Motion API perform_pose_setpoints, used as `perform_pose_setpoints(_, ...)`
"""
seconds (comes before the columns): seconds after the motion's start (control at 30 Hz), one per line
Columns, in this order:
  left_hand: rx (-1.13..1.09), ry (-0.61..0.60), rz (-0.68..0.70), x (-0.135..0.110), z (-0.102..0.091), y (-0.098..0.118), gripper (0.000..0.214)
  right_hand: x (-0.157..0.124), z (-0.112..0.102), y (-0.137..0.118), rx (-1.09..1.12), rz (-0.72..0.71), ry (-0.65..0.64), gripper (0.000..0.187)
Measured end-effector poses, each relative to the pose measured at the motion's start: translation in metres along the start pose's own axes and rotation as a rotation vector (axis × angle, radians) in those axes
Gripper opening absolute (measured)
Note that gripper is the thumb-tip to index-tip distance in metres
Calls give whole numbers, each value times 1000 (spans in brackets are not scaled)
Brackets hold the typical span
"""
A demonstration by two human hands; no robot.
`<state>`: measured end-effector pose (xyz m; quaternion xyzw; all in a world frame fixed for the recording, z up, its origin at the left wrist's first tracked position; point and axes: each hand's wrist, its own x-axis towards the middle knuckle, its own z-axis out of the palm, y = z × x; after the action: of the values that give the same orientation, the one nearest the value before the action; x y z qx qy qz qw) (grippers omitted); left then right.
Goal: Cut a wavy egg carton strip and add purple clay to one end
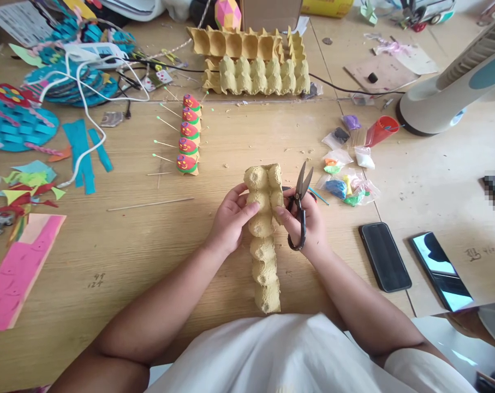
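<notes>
A yellow egg carton strip (264, 262) hangs between my hands, one long row of cups with a short second row at its upper right. My left hand (230, 221) grips its left edge, thumb on top. With thumb and fingers, my right hand (310, 224) pinches the short row's right side. Black-handled scissors (300, 202) also rest in my right hand, blades pointing up and slightly apart. Past the strip, to the left, stands a row of painted egg carton cups (189, 131) with smiling faces in red and green, with green-tipped sticks beside them.
More egg carton pieces (263, 73) lie at the back. Clay packets (341, 188), a red cup (382, 130) and two phones (385, 256) are on the right, near a white fan-like device (443, 93). Blue woven crafts (22, 123), a white cable (81, 98) and pink paper (22, 273) cover the left. A thin stick (151, 204) lies nearer.
</notes>
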<state>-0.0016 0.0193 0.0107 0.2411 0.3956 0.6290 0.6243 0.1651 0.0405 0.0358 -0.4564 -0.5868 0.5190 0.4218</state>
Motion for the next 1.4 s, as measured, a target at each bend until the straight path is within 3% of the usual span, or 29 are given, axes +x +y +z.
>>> perform_pose_setpoints(0.57,-31,-23,-22,-1,1,2,55,3,-7,1,-80,-6,24,33)
perform_pose_setpoints(0.8,-8,0,34,-3,3,2,51,-1,-5,4,-171,-127,117,24)
perform_pose_setpoints(1.1,-35,-81,13,-2,3,6,59,-3,-10,10,-188,-146,55,27)
perform_pose_setpoints(1.4,-36,-132,-6,1,-1,7,59,3,-6,8,-24,-89,6,24)
